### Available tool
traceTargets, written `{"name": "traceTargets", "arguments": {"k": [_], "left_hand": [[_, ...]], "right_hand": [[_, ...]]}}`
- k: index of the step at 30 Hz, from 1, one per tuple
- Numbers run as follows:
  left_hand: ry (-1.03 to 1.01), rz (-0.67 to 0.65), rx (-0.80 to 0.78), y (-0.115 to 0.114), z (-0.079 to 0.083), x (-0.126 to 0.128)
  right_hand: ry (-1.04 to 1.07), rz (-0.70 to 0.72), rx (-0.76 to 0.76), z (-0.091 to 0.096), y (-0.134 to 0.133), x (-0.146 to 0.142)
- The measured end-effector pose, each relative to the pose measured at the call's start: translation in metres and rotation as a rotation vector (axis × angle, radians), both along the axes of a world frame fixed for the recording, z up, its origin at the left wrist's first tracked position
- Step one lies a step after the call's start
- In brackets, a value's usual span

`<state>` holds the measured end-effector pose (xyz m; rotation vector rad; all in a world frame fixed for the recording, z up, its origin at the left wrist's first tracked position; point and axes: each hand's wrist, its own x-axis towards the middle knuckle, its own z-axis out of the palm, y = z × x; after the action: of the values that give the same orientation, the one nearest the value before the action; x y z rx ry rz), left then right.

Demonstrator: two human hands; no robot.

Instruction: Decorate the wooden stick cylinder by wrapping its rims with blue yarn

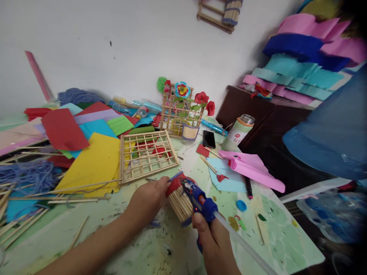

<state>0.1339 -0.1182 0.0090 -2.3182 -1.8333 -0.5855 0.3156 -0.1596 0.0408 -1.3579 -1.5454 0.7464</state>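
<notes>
My right hand (213, 238) is wrapped round the handle of a blue hot glue gun (197, 198), with a long translucent glue stick (243, 242) running out of its back. A small red light glows on the gun's side. Between the fingers of my left hand (151, 198) is the edge of a small curved piece made of wooden sticks (180, 200), with red material and blue trim along its top. The gun's front lies over this stick piece; its nozzle tip is hard to make out, so I cannot tell whether it touches.
A wooden lattice frame (149, 156) lies beyond my left hand, before a standing lattice with paper flowers (182, 89). Coloured paper (97, 164) and blue yarn (28, 177) cover the left. A phone (209, 139), a bottle (236, 133) and pink paper (255, 168) are at right.
</notes>
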Motion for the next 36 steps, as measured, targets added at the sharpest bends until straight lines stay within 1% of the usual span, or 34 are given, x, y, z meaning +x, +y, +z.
{"name": "traceTargets", "arguments": {"k": [2,4,6,7,8,10,11,13,15,17,18,21,22,23,26,29,32,36], "left_hand": [[0.016,0.007,0.002,0.0,0.0,0.0],[0.029,0.013,0.009,0.0,-0.002,0.0],[0.044,0.015,0.02,0.001,-0.003,0.0],[0.049,0.015,0.025,0.001,-0.003,0.0],[0.053,0.017,0.029,0.0,-0.003,0.0],[0.056,0.024,0.033,0.0,-0.003,0.001],[0.058,0.025,0.034,0.0,-0.002,0.001],[0.064,0.03,0.045,0.0,-0.002,0.001],[0.069,0.035,0.07,0.0,-0.002,0.001],[0.065,0.032,0.098,0.0,-0.002,0.001],[0.062,0.026,0.105,0.0,-0.002,0.001],[0.041,0.007,0.097,0.0,0.0,-0.001],[0.035,0.004,0.09,0.0,0.0,-0.001],[0.031,-0.002,0.084,0.0,0.001,-0.001],[0.034,-0.012,0.082,0.0,0.003,-0.002],[0.056,-0.011,0.099,0.0,0.003,-0.002],[0.092,-0.028,0.153,-0.001,0.004,-0.002],[0.16,-0.08,0.282,-0.002,0.01,-0.004]], "right_hand": [[-0.047,-0.059,0.018,0.0,0.007,0.009],[-0.17,-0.11,-0.001,0.002,0.021,0.023],[-0.385,-0.147,-0.016,0.003,0.042,0.036],[-0.519,-0.133,-0.038,0.002,0.053,0.041],[-0.654,-0.098,-0.067,0.0,0.064,0.046],[-0.869,-0.102,-0.12,-0.009,0.081,0.051],[-0.932,-0.1,-0.137,-0.014,0.086,0.052],[-0.996,-0.097,-0.116,-0.021,0.09,0.051],[-0.987,-0.145,-0.054,-0.023,0.084,0.046],[-0.904,-0.176,-0.001,-0.019,0.071,0.036],[-0.833,-0.146,0.011,-0.016,0.062,0.029],[-0.645,0.054,-0.005,-0.009,0.04,0.005],[-0.627,0.085,-0.011,-0.01,0.035,-0.003],[-0.627,0.08,-0.003,-0.011,0.032,-0.009],[-0.658,0.057,0.032,-0.019,0.029,-0.02],[-0.667,0.077,0.053,-0.024,0.032,-0.02],[-0.653,0.066,0.051,-0.022,0.032,-0.02],[-0.646,0.053,0.039,-0.017,0.03,-0.022]]}}
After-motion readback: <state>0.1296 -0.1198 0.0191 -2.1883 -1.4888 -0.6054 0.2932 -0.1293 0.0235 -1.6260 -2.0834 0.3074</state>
